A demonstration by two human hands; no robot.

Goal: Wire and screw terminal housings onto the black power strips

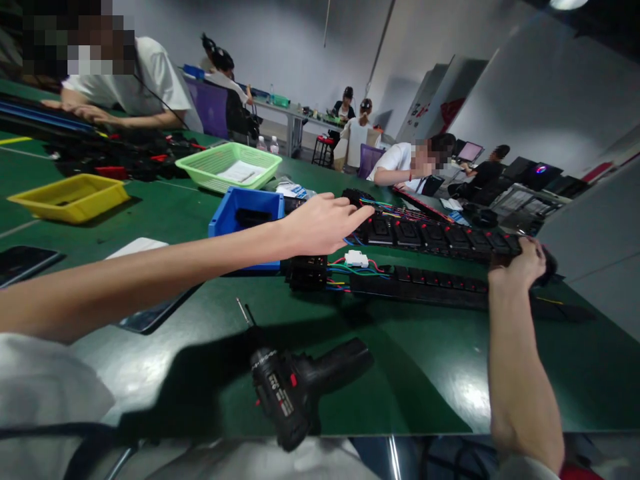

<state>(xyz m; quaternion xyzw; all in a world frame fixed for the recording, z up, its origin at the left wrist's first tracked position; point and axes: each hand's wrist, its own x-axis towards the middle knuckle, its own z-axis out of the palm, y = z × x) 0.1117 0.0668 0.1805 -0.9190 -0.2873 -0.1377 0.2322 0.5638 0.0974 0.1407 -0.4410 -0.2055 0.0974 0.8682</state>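
A long black power strip [434, 237] with a row of sockets and red marks is raised a little above the table. My right hand [525, 261] is closed around its right end. At the other end, beside the coloured wires, my left hand [323, 223] grips the strip, its fingertips partly hidden. Below and nearer me lies a second black power strip [425, 290], with red, green and blue wires and a white connector [357, 259] at its left. A black cordless drill [283, 393] with a long bit rests on the table in front of me.
A blue bin [220, 223] stands behind my left forearm, by a phone [145, 323]. Farther left are a yellow tray [75, 200], a green basket [187, 163] and black parts [125, 157]. Co-workers sit across the green table [400, 373] and beyond.
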